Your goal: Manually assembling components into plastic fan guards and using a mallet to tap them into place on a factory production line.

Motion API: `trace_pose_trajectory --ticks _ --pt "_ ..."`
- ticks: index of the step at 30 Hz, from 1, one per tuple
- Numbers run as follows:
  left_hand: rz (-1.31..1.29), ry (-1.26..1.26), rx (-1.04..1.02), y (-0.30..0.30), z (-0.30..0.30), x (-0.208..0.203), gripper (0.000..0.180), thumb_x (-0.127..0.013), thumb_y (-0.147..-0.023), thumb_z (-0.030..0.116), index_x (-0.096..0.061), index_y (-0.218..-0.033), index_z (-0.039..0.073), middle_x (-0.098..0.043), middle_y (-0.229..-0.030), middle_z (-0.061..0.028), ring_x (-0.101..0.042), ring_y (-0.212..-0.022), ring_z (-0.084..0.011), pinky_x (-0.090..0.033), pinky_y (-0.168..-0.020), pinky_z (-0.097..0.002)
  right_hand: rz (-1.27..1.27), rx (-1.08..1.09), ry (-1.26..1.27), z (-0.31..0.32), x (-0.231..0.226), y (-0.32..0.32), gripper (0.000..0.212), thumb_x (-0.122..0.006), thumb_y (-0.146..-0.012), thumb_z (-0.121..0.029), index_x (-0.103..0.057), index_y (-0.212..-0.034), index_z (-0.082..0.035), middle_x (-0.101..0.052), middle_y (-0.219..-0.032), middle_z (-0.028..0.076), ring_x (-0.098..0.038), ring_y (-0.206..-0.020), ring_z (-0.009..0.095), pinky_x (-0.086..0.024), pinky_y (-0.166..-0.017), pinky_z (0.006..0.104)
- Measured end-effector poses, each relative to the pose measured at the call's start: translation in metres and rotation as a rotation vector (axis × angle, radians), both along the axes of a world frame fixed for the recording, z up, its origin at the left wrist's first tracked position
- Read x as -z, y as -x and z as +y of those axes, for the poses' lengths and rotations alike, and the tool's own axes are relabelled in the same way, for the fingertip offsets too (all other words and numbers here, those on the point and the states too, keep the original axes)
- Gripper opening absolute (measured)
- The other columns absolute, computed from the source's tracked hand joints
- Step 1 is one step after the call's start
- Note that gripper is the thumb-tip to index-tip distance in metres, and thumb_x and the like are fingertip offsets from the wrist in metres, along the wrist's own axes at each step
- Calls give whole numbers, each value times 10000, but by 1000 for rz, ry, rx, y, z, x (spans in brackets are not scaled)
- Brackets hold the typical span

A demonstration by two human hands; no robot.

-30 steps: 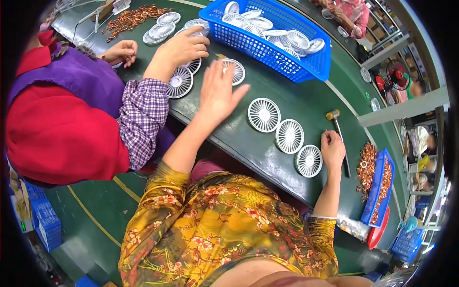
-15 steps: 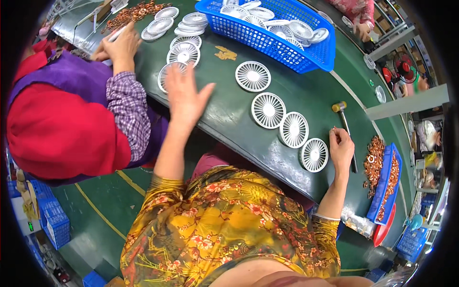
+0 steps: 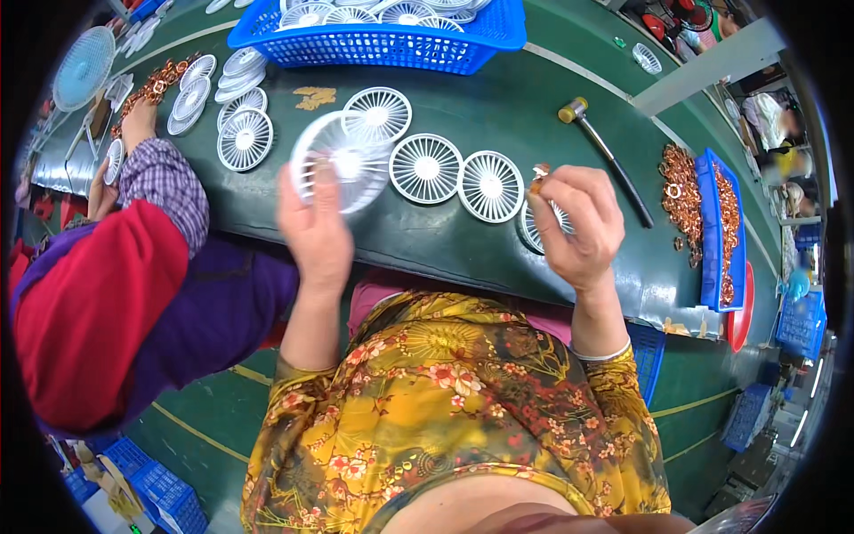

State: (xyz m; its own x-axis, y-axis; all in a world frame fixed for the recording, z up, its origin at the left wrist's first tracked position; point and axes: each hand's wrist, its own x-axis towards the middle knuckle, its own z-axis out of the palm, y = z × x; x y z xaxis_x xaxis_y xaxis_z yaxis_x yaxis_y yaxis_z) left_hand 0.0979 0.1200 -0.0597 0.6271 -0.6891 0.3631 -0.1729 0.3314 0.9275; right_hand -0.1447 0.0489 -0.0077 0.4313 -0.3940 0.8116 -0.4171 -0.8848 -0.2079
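My left hand [image 3: 318, 236] is closed on the edge of a white round spoked grille [image 3: 356, 169], raised above the table and blurred by motion. Between the thumb and fingers of my right hand [image 3: 585, 218] is a small copper-coloured piece, perhaps a ring [image 3: 538, 176]. On the green table, a row of similar grilles runs between my hands: a far grille [image 3: 378, 114], a middle grille [image 3: 426, 167] and a right-hand grille [image 3: 491, 186]. Another grille [image 3: 530, 233] lies partly hidden beneath my right hand.
A blue basket [image 3: 382, 52] heaped with grilles stands at the far side. To the right lie a yellow-headed mallet [image 3: 612, 160], a copper ring pile [image 3: 680, 196] and a blue tray [image 3: 711, 240]. At left, a co-worker's sleeve [image 3: 162, 182] reaches over the table near more grilles [image 3: 245, 140].
My left hand, empty and spread over a grille before, has picked one up and brought it rightward. My right hand has risen off the table with the copper piece. The view has shifted.
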Motion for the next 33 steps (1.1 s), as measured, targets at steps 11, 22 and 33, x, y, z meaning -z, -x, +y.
trace_pose_trajectory --ticks 11,22,33 --pt "9 -36 382 69 0 -16 325 -403 -1021 215 -470 -1228 -27 -551 -1104 -71 -510 -975 -134 -411 -883 -273 144 -65 -77 18 6 -40 160 -695 -742 -69 -620 -883 -56 -578 -794 62 -567 -700 241 -464 -607 352" --pt "553 27 667 66 -12 -16 383 -474 -870 -25 -387 -1242 -13 -542 -1157 -99 -556 -1034 -136 -451 -923 -300 77 182 -174 16 14 -39 343 -742 -761 -202 -666 -1077 -91 -646 -1151 39 -502 -1215 287 -318 -1029 471" --pt "292 -121 866 66 0 -24 476 -644 -904 126 -443 -1301 -44 -592 -1148 -87 -587 -1010 -130 -478 -880 -259 -2 -349 -364 16 16 2 338 -664 -836 -102 -641 -1167 -42 -599 -1248 149 -517 -1218 388 -434 -966 443"
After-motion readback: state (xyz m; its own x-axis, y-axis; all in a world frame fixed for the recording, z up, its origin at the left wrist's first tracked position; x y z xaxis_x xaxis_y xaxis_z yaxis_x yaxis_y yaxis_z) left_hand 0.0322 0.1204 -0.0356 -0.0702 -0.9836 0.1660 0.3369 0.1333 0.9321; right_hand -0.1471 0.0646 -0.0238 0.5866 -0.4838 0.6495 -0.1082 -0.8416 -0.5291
